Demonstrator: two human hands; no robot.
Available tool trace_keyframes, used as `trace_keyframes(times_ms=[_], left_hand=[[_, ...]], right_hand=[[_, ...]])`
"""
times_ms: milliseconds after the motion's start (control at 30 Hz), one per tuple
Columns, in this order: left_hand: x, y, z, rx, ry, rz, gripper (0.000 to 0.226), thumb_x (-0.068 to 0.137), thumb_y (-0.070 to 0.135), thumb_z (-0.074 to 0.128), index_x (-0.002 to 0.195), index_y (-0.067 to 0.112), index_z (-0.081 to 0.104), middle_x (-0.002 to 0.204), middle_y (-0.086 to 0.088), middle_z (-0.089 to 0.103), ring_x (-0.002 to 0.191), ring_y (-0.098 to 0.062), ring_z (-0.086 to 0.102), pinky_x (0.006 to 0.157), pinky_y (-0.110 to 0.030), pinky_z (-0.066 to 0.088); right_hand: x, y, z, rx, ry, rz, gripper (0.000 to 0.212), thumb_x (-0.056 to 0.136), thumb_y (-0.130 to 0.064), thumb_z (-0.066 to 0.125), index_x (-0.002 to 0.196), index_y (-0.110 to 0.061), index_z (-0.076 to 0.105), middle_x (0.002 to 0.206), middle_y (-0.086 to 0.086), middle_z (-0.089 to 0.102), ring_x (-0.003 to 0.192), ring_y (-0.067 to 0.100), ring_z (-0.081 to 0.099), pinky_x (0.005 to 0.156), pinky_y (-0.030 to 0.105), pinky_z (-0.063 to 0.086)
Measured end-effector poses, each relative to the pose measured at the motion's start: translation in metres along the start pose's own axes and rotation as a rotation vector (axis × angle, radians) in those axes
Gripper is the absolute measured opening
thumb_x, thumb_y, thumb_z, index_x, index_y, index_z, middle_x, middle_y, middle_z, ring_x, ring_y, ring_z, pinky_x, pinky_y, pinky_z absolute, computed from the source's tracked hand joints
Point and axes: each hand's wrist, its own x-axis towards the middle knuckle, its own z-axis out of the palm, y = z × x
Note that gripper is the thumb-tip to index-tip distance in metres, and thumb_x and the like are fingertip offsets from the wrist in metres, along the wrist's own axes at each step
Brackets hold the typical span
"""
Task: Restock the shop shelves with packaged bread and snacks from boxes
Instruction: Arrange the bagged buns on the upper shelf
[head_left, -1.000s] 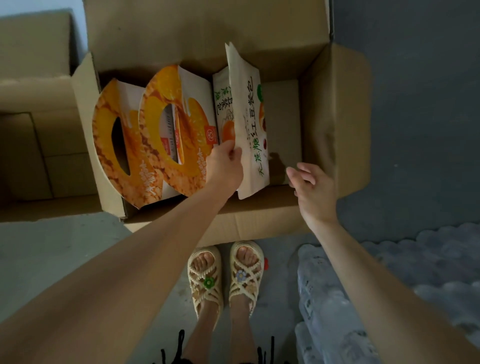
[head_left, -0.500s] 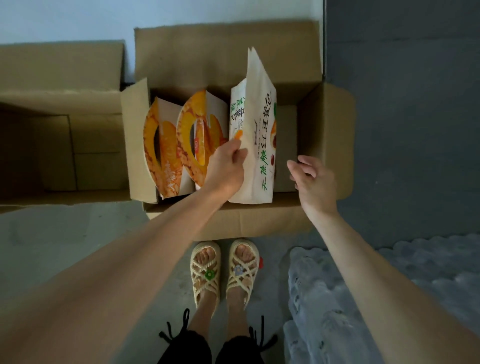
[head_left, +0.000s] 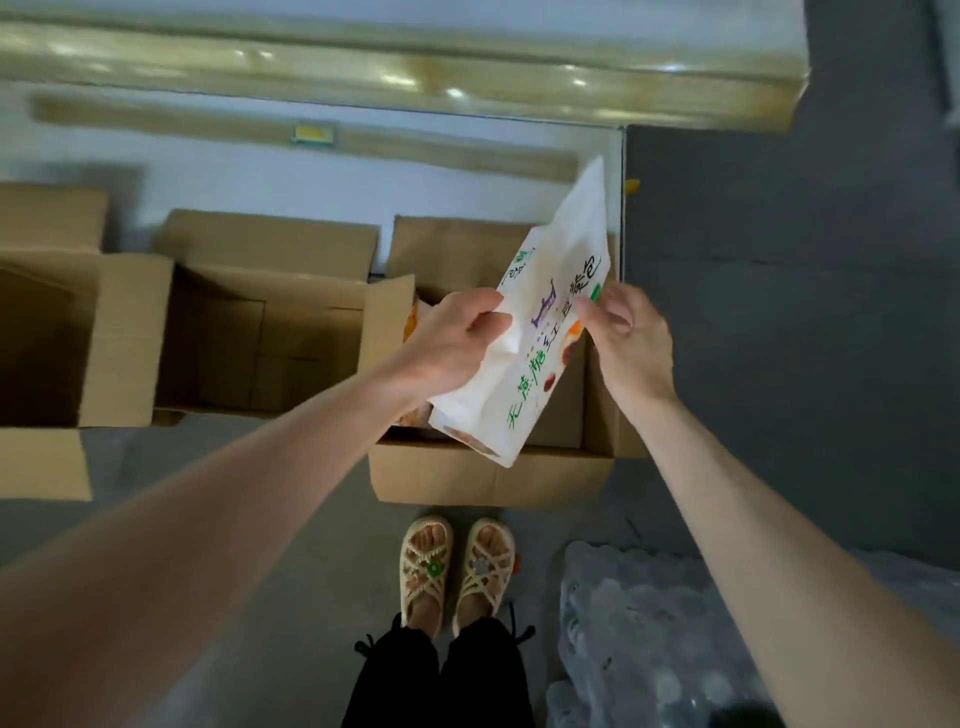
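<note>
Our left hand (head_left: 457, 338) grips the left edge of the bread bag (head_left: 524, 384), fingers curled over the crumpled film. Our right hand (head_left: 623, 332) pinches the opposite edge near a small green mark. Between them the bag hangs tilted in the middle of the frame. Its sealed top points to the upper right, and its bottom corner hangs over the front of the box (head_left: 493, 478), clear of the cardboard.

We judge the bag light and soft. The white film creases where the left fingers close on it, so the loaf inside would squash under a hard squeeze. The film also looks smooth enough to slip. The safest hold, we think, is on the flat side seams or the sealed top flap, with a palm under the base when we set it down.

Inside the box, behind the left wrist, a sliver of the orange packets (head_left: 410, 327) shows. Further left stand two more open boxes (head_left: 260, 332), flaps out, on the grey floor (head_left: 260, 519). Along the top of the frame runs the blurred pale edge of a shelf (head_left: 363, 67), where this bag should go. In the lower right lies a wrapped pack of bottles (head_left: 649, 649), beside our sandals (head_left: 457, 571).
</note>
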Motion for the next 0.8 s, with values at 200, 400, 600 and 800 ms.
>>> trace_keyframes(times_ms=[200,400,600,800], left_hand=[[-0.07,0.064,-0.074,0.151,-0.052,0.129,0.025,0.103,0.015,0.043,0.093,-0.003,0.057,0.08,-0.007,0.055,0.068,-0.012,0.049,0.059,-0.023,0.035],[-0.133,0.147,-0.154,0.353,-0.009,0.304,0.032,0.1,0.009,0.048,0.068,0.009,0.042,0.065,0.003,0.036,0.058,-0.006,0.031,0.055,-0.019,0.027],[-0.212,0.225,-0.233,0.522,0.073,0.452,0.028,0.099,0.011,0.052,0.073,0.001,0.049,0.064,0.0,0.039,0.058,-0.004,0.033,0.057,-0.019,0.03],[-0.276,0.296,-0.292,0.574,0.21,0.533,0.026,0.098,0.005,0.052,0.073,-0.002,0.055,0.067,-0.002,0.046,0.057,0.002,0.041,0.058,-0.013,0.033]], right_hand=[[-0.034,-0.103,-0.019,-0.048,-0.074,-0.135,0.083,0.083,-0.046,0.07,0.15,-0.02,0.028,0.145,-0.007,0.047,0.131,0.005,0.046,0.108,0.031,0.04],[-0.064,-0.23,-0.039,-0.016,-0.178,-0.221,0.085,0.085,-0.034,0.072,0.153,-0.022,0.022,0.149,-0.001,0.043,0.129,0.016,0.046,0.094,0.026,0.042],[-0.111,-0.343,-0.062,-0.014,-0.206,-0.34,0.057,0.081,-0.024,0.076,0.132,-0.011,0.053,0.097,-0.003,0.066,0.083,0.007,0.064,0.06,0.01,0.048],[-0.153,-0.43,-0.081,0.003,-0.278,-0.433,0.023,0.075,-0.022,0.08,0.097,-0.018,0.072,0.091,-0.006,0.076,0.089,0.014,0.072,0.087,0.034,0.055]])
